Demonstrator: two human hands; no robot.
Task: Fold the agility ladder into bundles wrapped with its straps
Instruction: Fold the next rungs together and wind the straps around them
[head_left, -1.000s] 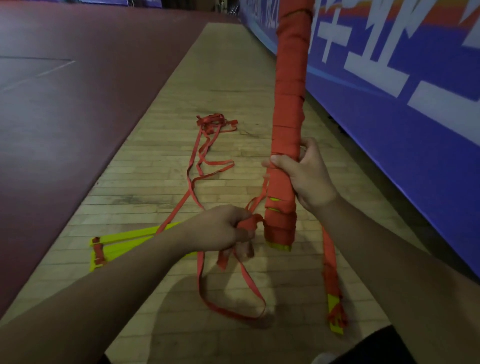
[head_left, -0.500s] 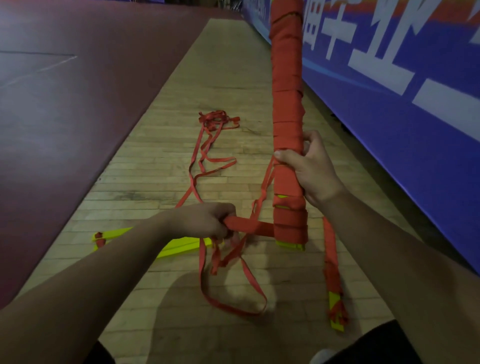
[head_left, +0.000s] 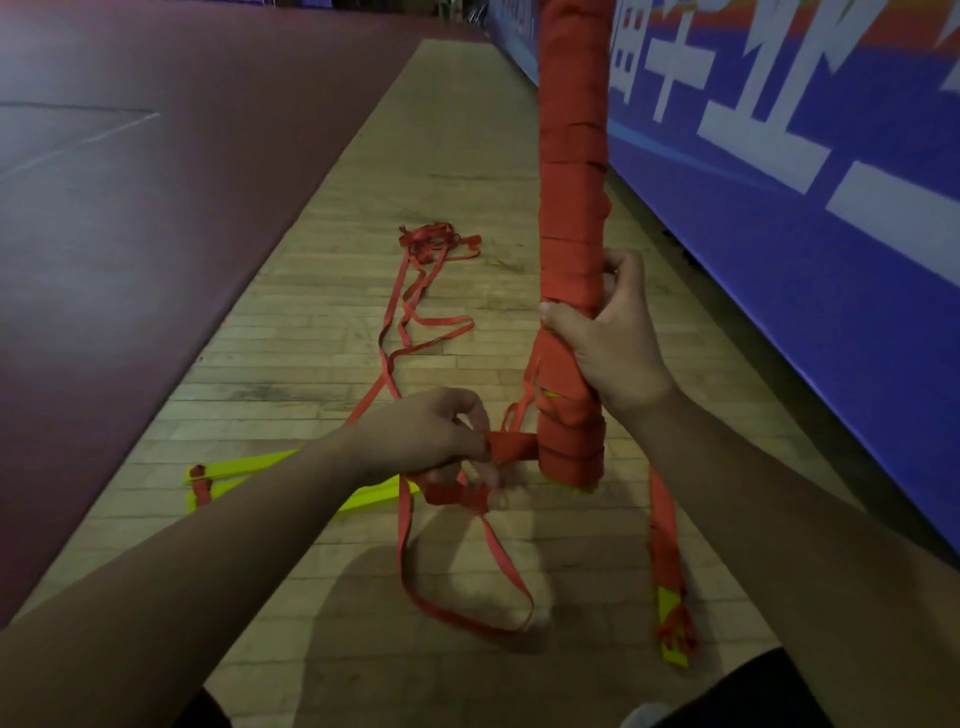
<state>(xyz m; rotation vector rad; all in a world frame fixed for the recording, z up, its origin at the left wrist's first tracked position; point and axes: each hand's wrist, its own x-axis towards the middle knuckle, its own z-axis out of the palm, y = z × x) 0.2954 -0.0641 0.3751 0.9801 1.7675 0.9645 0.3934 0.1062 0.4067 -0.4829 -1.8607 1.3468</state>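
Observation:
A long ladder bundle (head_left: 571, 208), wrapped in red strap, stands nearly upright in front of me. My right hand (head_left: 613, 338) grips it near its lower end. My left hand (head_left: 436, 441) is closed on the red strap (head_left: 511, 448), pulled taut sideways against the bundle's bottom wraps. Loose strap hangs from that hand in a loop (head_left: 467, 613) over the floor. More red strap (head_left: 415, 312) trails away across the boards to a tangle (head_left: 431, 239). Yellow rungs (head_left: 249, 467) lie flat on the floor behind my left forearm.
I stand on a wooden strip of floor (head_left: 441, 130) between a dark red court mat (head_left: 130, 208) on the left and a blue banner wall (head_left: 805, 234) on the right. A second wrapped piece with a yellow end (head_left: 670, 597) lies by my right arm.
The bundle has swung more upright. My left hand moved right and drew the strap taut around the bundle's lower end. My right hand's grip stayed on the bundle.

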